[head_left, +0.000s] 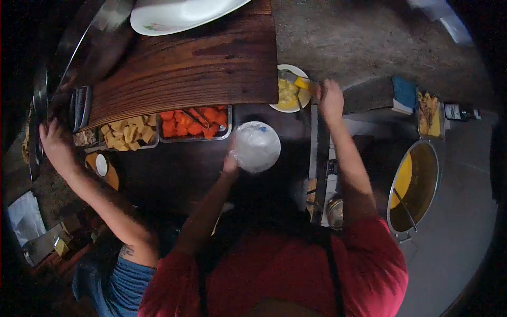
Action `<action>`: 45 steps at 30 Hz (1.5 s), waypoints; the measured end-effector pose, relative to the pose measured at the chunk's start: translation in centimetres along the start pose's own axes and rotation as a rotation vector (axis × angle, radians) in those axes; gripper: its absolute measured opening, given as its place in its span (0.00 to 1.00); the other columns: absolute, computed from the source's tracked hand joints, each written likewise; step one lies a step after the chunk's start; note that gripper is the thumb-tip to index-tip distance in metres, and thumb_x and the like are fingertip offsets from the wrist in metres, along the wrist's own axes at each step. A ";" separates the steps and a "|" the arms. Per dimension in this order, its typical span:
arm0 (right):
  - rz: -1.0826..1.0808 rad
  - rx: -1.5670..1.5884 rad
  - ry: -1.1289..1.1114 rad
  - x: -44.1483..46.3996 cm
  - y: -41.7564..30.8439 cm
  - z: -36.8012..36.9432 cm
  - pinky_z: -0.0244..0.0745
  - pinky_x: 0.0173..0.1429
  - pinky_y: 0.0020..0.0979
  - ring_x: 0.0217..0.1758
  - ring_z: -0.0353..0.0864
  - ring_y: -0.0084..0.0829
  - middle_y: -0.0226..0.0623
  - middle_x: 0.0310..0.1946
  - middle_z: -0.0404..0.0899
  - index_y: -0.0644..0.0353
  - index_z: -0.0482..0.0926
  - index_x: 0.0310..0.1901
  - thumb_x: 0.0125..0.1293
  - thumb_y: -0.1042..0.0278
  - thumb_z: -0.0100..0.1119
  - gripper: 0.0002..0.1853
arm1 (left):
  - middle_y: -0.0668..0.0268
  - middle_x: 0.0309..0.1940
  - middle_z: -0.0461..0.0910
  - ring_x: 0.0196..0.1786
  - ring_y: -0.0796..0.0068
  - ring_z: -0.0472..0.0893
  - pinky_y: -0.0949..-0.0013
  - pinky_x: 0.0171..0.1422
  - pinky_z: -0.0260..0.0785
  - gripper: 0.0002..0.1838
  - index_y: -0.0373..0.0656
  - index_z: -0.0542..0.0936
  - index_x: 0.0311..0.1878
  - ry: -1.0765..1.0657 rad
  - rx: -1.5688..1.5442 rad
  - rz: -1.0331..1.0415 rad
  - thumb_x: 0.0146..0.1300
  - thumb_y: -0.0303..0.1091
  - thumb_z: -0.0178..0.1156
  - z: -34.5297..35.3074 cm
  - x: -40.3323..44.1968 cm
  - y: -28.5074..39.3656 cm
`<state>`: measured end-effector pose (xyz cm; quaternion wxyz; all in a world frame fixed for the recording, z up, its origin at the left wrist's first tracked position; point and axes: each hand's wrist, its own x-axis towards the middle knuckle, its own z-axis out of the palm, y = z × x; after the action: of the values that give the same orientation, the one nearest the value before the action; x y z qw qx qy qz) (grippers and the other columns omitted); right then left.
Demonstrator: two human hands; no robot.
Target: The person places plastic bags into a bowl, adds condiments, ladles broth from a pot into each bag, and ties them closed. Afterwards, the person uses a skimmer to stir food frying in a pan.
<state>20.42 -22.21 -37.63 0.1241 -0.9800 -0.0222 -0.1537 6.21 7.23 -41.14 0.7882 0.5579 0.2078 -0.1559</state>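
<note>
My left hand (230,161) grips the edge of a white bowl (257,149) that looks lined with clear plastic, with a blue mark near its rim. My right hand (331,99) is closed around the end of a utensil with a yellow part (301,83); its head is blurred. That utensil reaches over a white bowl (297,107) of yellow food (287,96) on the counter. Left of my left hand, a metal tray holds orange-red pieces (182,126) with tongs (196,118) on top. Beside it is a tray of pale yellow chunks (128,133).
A wooden board (200,63) overhangs the trays, with a white dish (182,16) on it. At right stands a large pot (429,185) of yellow liquid with a ladle (405,210). Another person's arm (100,193) reaches in at left. A dark bottle (458,112) lies far right.
</note>
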 end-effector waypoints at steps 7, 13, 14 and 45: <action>0.450 0.304 -0.305 -7.2 -3.4 3.5 0.69 0.38 0.48 0.35 0.75 0.53 0.54 0.30 0.75 0.64 0.66 0.40 0.56 0.59 0.53 0.17 | 0.62 0.57 0.62 0.59 0.68 0.62 0.68 0.61 0.54 0.33 0.42 0.58 0.60 0.072 0.107 0.015 0.60 0.58 0.39 -0.1 2.0 -2.6; 0.490 0.218 -0.432 -6.4 -4.4 -0.3 0.69 0.41 0.47 0.36 0.74 0.53 0.55 0.32 0.75 0.64 0.68 0.40 0.58 0.66 0.45 0.11 | 0.59 0.55 0.64 0.58 0.67 0.64 0.69 0.60 0.55 0.35 0.40 0.60 0.59 0.126 0.241 0.045 0.58 0.60 0.40 -0.3 4.1 -3.8; 0.508 0.163 -0.483 -6.5 -4.9 -1.5 0.69 0.41 0.46 0.35 0.75 0.53 0.54 0.33 0.75 0.63 0.69 0.39 0.58 0.67 0.44 0.10 | 0.59 0.55 0.65 0.57 0.67 0.64 0.69 0.60 0.56 0.36 0.39 0.61 0.59 0.133 0.264 0.051 0.58 0.60 0.41 -0.3 4.6 -4.1; 0.175 0.687 -0.518 -8.4 0.1 0.5 0.67 0.50 0.33 0.48 0.73 0.44 0.49 0.43 0.73 0.57 0.71 0.48 0.61 0.74 0.43 0.14 | 0.61 0.49 0.70 0.45 0.71 0.75 0.69 0.46 0.69 0.34 0.45 0.65 0.57 -0.027 -0.089 -0.159 0.57 0.62 0.42 2.1 12.0 -7.2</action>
<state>12.59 -22.17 -40.70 0.4456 -0.8863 -0.0192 0.1243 13.47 2.76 -52.44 0.8001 0.5019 0.2475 -0.2162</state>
